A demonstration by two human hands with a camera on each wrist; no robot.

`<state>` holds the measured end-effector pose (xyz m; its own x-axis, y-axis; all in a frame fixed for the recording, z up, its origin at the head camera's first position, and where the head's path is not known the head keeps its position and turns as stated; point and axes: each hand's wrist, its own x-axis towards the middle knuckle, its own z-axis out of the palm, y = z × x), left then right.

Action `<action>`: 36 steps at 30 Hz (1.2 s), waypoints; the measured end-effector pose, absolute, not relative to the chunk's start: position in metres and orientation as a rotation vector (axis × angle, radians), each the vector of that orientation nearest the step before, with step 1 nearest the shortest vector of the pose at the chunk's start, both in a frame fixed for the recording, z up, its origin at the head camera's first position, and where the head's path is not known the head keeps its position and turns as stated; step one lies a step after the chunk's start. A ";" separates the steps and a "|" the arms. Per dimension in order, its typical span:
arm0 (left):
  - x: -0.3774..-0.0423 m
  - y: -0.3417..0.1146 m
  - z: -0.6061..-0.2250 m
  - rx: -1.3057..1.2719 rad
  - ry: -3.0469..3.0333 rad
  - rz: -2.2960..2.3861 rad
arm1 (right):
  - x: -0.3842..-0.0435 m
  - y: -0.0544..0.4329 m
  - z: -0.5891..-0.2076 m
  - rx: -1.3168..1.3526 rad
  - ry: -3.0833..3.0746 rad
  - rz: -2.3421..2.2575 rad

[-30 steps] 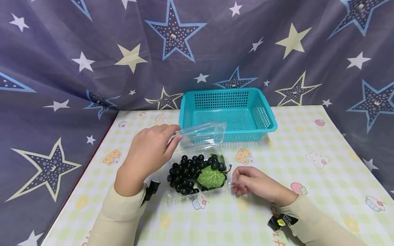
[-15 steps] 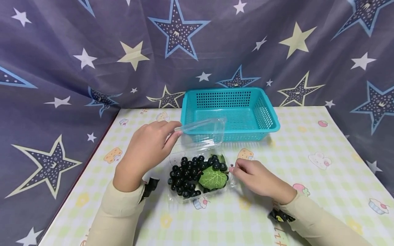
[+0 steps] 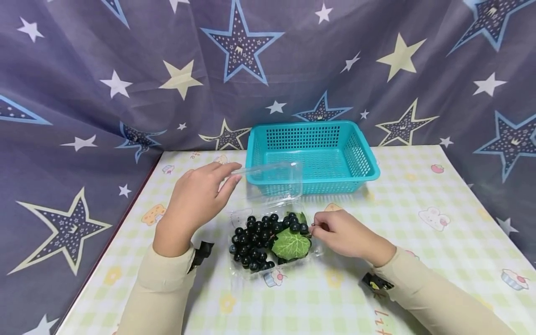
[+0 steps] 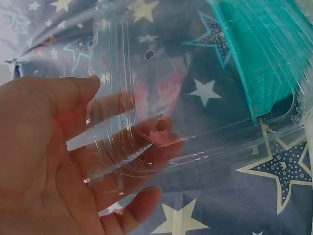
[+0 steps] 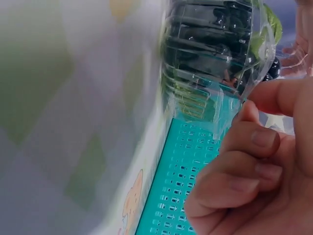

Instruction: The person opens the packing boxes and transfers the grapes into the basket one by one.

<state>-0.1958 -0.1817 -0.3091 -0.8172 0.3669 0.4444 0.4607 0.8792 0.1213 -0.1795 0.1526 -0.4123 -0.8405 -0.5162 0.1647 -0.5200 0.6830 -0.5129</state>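
A bunch of black grapes with a green leaf lies in a clear plastic clamshell box, its hinged lid raised. My left hand holds the lid's edge between thumb and fingers; in the left wrist view the fingers show behind the clear plastic. At the box's right end, my right hand pinches the grape stem between thumb and forefinger. The other fingers are curled in the right wrist view. The stem is mostly hidden by the fingertips.
A turquoise perforated basket stands behind the box, near the table's back edge. The table has a checked, printed cloth. Star-patterned fabric hangs behind and at both sides.
My right hand has moved slightly up and left from beside the box and closed its thumb and forefinger on the stem. The left hand stays at the raised lid with slight movement.
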 end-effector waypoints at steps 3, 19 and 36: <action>-0.196 -0.184 -0.309 -0.587 -2.648 -0.327 | -0.181 0.152 -0.413 0.889 -2.889 0.839; -0.189 -0.186 -0.304 -0.666 -2.558 -0.334 | -0.177 0.146 -0.397 0.992 -2.356 0.538; -0.190 -0.183 -0.303 -0.714 -2.481 -0.305 | -0.178 0.127 -0.369 1.001 -2.252 0.735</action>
<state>-0.1898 -0.1829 -0.3028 -0.7164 0.4262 0.5524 0.5473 0.8344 0.0660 -0.1780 0.1271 -0.3692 -0.5625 -0.4739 0.6775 -0.7822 0.5704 -0.2506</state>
